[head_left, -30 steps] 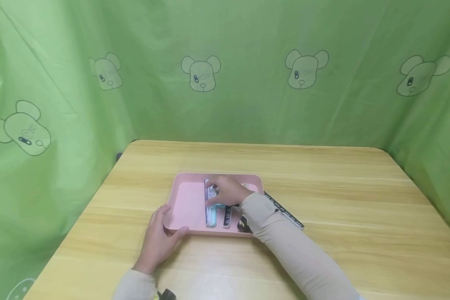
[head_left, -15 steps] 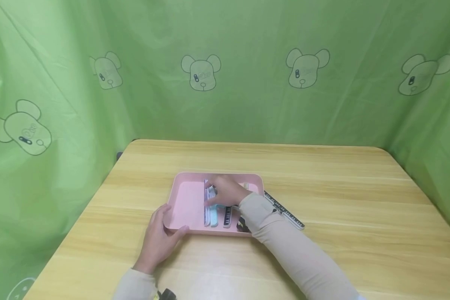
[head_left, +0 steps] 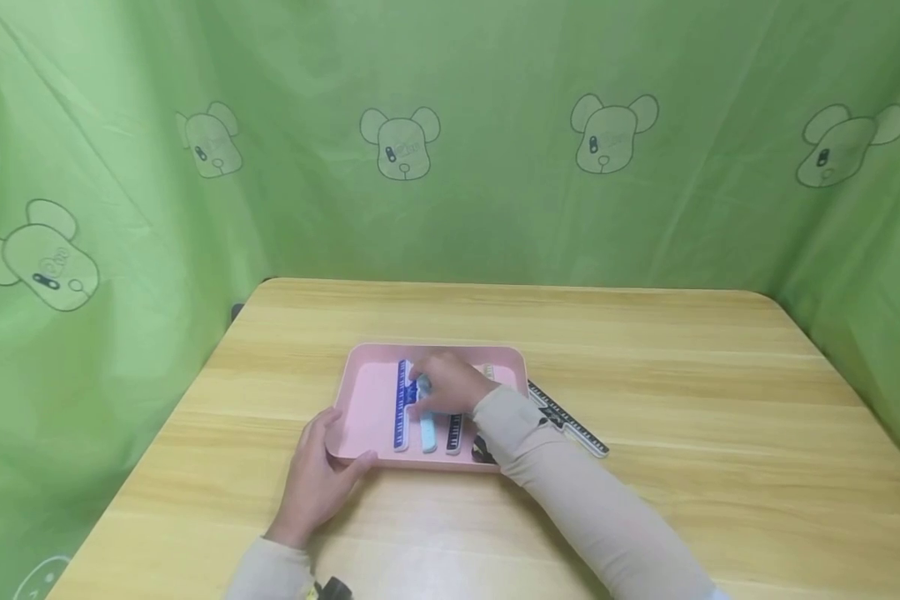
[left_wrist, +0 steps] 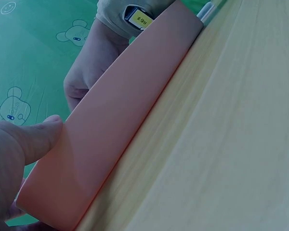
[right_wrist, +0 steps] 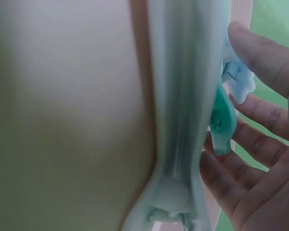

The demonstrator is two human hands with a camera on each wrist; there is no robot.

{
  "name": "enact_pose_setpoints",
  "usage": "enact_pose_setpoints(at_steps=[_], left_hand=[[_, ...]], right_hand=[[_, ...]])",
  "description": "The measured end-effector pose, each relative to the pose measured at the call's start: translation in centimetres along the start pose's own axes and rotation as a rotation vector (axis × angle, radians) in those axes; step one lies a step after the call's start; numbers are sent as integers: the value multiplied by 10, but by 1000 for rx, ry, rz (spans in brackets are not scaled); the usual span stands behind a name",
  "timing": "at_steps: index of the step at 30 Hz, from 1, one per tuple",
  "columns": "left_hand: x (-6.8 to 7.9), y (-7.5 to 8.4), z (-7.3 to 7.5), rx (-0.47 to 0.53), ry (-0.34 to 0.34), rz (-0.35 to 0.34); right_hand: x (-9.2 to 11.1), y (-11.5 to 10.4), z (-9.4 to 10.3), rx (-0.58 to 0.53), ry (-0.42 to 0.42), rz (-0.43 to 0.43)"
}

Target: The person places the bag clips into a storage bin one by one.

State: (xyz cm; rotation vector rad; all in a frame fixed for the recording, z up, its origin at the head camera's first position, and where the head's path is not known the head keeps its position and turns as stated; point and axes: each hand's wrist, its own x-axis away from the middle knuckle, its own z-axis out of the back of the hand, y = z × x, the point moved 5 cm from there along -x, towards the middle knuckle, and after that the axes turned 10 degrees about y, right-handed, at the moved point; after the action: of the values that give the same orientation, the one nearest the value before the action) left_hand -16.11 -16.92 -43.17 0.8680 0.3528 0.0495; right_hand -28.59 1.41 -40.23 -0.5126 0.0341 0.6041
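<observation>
My left hand (head_left: 318, 471) grips the near left corner of a pink tray (head_left: 371, 400), its thumb on the front wall (left_wrist: 115, 110). Inside the tray, my right hand (head_left: 450, 382) pinches the handle of a long blue spring clip (head_left: 401, 417) printed with piano keys, which lies face up. In the right wrist view, the thumb and fingers (right_wrist: 265, 115) stand around that clip's pale scalloped handle (right_wrist: 241, 79). A light blue clip (head_left: 428, 433) lies just right of it, partly under the hand. A teal handle (right_wrist: 224, 120) shows below the pale one.
A black piano-key clip (head_left: 454, 435) lies farther right in the tray, and a cream one (head_left: 489, 372) shows behind the wrist. Another black and white clip (head_left: 577, 429) lies on the wooden table (head_left: 682, 400) right of the tray. A green curtain (head_left: 495, 217) surrounds the table.
The blue clip has shifted slightly left from the light blue one and turned so its piano-key face shows upward. My left hand stays on the tray corner.
</observation>
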Motion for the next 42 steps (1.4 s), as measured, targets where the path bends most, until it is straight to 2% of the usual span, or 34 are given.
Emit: enact_pose_setpoints(at_steps=[7,18,33,36,42], left_hand=[[-1,0,-1,-1,-2,-13],[-2,-1,-1,-4,-1,-12],[-2,-3,-2,-3,-7,-5],[-2,-2,-2,0,-6,-8],[-1,-1,-1,-5,-8,-10]], right_hand=[[-2,-1,-3,23,-8,6],[0,8,-5,9,-19,-37],[2,11,-3,70,1,-83],[3,9,-1,81,10,-75],[1,6,-2,115,27,-5]])
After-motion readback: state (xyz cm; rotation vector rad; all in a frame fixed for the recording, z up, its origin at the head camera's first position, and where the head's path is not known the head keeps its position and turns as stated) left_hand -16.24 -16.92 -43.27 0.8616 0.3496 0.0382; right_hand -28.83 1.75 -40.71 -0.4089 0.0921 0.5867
